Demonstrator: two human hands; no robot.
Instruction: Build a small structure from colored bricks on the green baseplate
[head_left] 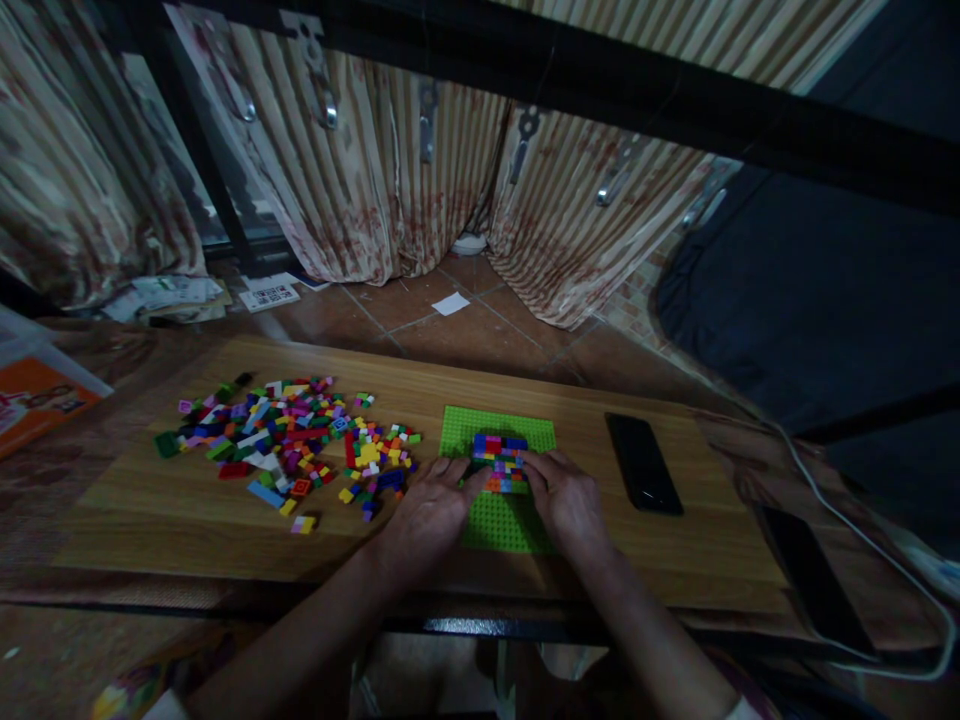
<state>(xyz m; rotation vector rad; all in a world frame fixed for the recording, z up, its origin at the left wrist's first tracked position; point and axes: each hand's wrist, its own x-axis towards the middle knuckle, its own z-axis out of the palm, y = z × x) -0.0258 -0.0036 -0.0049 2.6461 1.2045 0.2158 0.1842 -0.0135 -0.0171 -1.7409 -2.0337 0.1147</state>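
A block of many-coloured toy bricks (500, 445) stands on the green baseplate (510, 530) in front of me. My left hand (435, 498) is at its left side, thumb and fingers closed against the near left corner. On the opposite side my right hand (568, 498) presses its fingers to the right edge of the same block. The fingertips partly cover the lower rows, so any small brick between them is hidden. Blue and red bricks show along the block's far row, with orange and light blue ones nearer me.
A wide pile of loose bricks (300, 430) lies left of the baseplate on the wooden board (187, 545). To the right rests a black phone (643, 463). Another dark flat device (814, 575) with a white cable (862, 530) lies farther right. An orange-and-white box (41, 395) stands far left.
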